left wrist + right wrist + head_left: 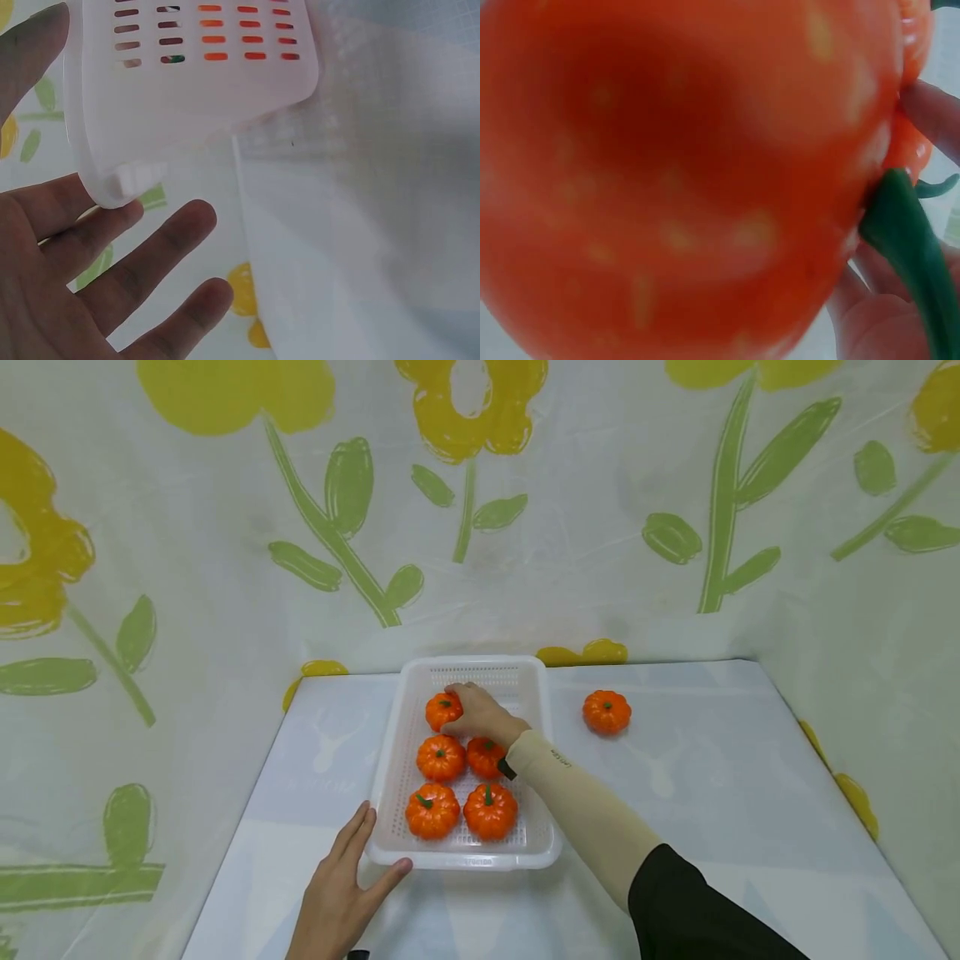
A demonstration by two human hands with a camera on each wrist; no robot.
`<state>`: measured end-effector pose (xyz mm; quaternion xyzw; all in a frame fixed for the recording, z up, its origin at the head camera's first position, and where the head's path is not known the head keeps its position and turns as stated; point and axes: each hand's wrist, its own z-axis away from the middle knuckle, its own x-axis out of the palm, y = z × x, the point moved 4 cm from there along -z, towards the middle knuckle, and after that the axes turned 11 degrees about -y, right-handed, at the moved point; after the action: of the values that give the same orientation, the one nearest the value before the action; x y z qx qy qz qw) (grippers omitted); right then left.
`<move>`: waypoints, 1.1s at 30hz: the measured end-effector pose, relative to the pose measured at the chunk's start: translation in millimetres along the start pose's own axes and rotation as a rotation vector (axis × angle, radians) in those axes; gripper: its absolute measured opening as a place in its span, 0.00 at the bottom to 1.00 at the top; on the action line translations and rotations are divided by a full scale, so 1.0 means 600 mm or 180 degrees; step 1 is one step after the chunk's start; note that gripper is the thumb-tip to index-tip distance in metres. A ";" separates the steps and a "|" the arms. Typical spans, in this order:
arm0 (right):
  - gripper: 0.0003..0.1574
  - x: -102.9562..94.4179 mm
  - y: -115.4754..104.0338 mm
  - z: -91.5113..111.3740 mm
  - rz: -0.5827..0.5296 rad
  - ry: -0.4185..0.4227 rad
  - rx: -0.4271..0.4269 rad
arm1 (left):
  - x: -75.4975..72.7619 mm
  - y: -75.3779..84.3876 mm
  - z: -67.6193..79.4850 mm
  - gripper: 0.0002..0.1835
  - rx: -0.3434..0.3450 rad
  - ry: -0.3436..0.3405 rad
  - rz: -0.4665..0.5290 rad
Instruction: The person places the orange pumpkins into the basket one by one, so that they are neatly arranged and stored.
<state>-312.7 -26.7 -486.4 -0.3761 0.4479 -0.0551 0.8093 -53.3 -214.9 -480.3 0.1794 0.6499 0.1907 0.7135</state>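
Observation:
A white plastic basket [465, 861] with slotted walls stands on the table and holds several small orange pumpkins with green stems. My right hand [483, 714] reaches into it and grips the far-left pumpkin [442, 713] between thumb and fingers. Beneath that wrist lies another pumpkin [483, 757], partly covered; in the right wrist view a pumpkin [675, 180] fills most of the picture and hides much of the grasp. At the basket's near-left corner, my left hand [337, 881] rests against the rim, fingers extended and spread, thumb at the front side.
One more pumpkin [607, 712] sits on the white table [720, 793], right of the basket. Behind and at both sides hangs pale cloth [570, 527] printed with yellow flowers and green leaves. The basket's far end is close to the table's back edge.

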 end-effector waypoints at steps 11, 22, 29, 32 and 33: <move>0.48 0.002 0.009 -0.005 0.0023 -0.0026 0.0056 | -0.001 0.004 -0.003 0.55 -0.0038 -0.0071 0.0022; 0.45 -0.003 0.004 0.005 0.0006 0.0033 0.0079 | -0.001 0.004 -0.001 0.54 -0.0052 -0.0095 0.0025; 0.47 -0.013 -0.005 0.015 -0.0069 0.0076 -0.0052 | -0.003 0.002 0.000 0.54 0.0028 -0.0034 0.0039; 0.47 -0.018 -0.010 0.018 -0.0021 0.0109 -0.0111 | -0.003 0.002 -0.001 0.54 0.0016 -0.0045 0.0046; 0.47 -0.020 -0.013 0.020 -0.0014 0.0119 -0.0134 | -0.003 0.001 -0.001 0.54 0.0016 -0.0043 0.0055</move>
<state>-308.9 -20.3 -469.4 -0.3929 0.4631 -0.0545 0.7926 -54.2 -215.2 -478.4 0.1881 0.6439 0.1940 0.7158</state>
